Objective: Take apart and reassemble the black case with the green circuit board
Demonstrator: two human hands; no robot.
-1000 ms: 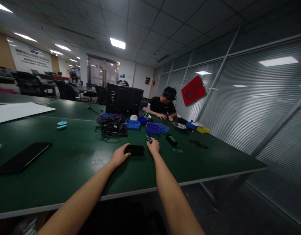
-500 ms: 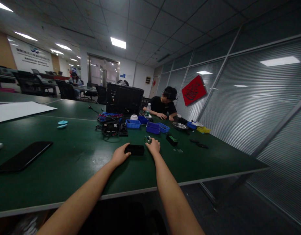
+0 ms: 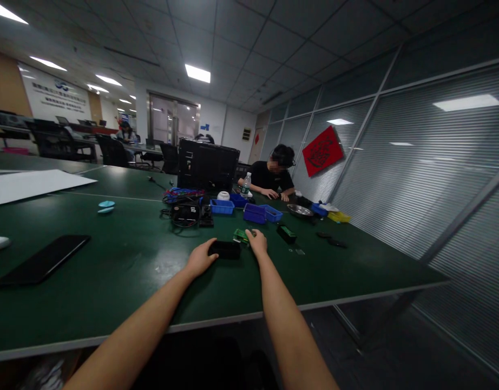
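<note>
My left hand [image 3: 201, 257] grips the left end of a black rectangular case [image 3: 227, 249], thumb in front and fingers behind, with the case resting on the green table. Just behind the case's right end, my right hand [image 3: 257, 242] holds a small green circuit board [image 3: 241, 235] between its fingertips. The board sits close to the case's back edge; whether they touch I cannot tell. To the right of that hand stands a second black case [image 3: 286, 234] with a green board in it. Small clear pieces [image 3: 300, 252] lie in front of it.
Blue bins [image 3: 254, 213], a baseball [image 3: 223, 195], tangled cables with a black adapter [image 3: 185, 214] and a monitor [image 3: 208, 164] stand behind my hands. A metal dish [image 3: 300, 210] is at back right. Across the table a person [image 3: 271, 172] leans over. A black slab [image 3: 44, 260] lies left.
My right hand has turned the circuit board flatter and brought it slightly left, toward the black case. My left hand keeps its grip on the case.
</note>
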